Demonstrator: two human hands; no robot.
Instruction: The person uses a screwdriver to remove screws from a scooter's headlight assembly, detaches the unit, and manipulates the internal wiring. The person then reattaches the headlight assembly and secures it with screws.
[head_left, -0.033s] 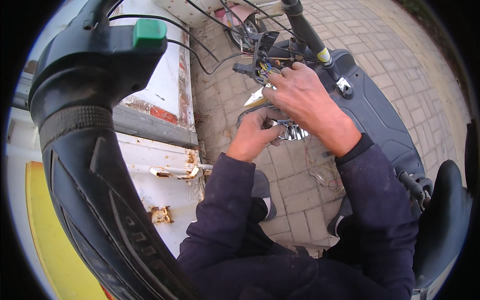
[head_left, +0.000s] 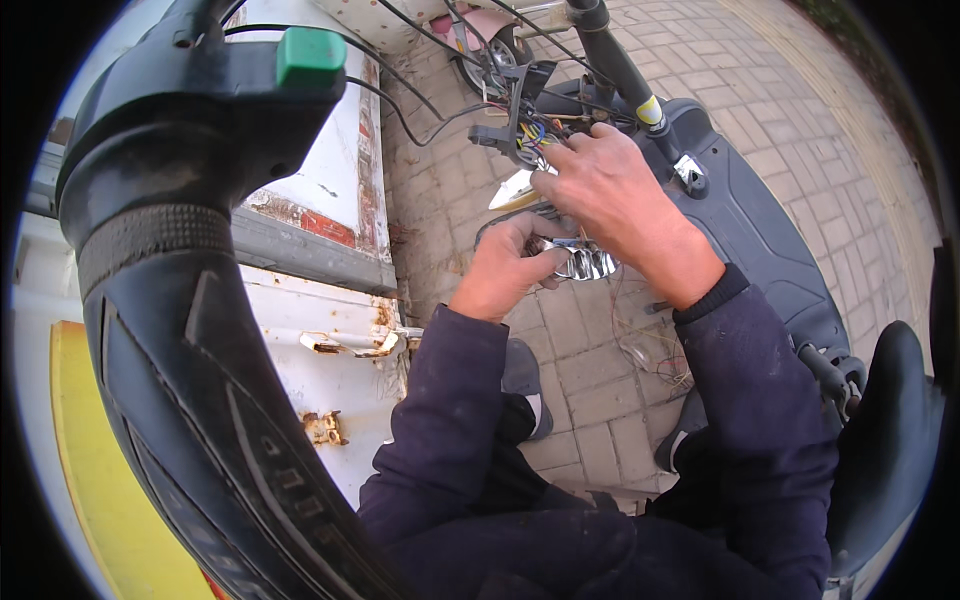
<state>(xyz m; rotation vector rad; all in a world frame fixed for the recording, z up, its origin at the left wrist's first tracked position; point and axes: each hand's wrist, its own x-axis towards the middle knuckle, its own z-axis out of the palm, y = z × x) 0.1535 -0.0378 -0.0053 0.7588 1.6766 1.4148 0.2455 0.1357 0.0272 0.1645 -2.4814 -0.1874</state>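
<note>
My left hand is closed round a shiny silver piece that looks like a lamp reflector, its thumb and fingers pinching the left end. Just above it, my right hand reaches over with bent fingers closed near a bundle of coloured wires. Whatever its fingertips pinch is hidden. The wires come out of an opened dark housing at the front of a scooter. A white and yellow pointed piece shows beside my hands.
A large black tyre-like ring and a black control housing with a green button loom close at left. The scooter's grey footboard and stem stand at right, with a black saddle. Loose thin wires lie on the paving.
The view has shifted slightly, so the green button sits a little further right. My right hand's fingers have moved very slightly; my left hand keeps its hold.
</note>
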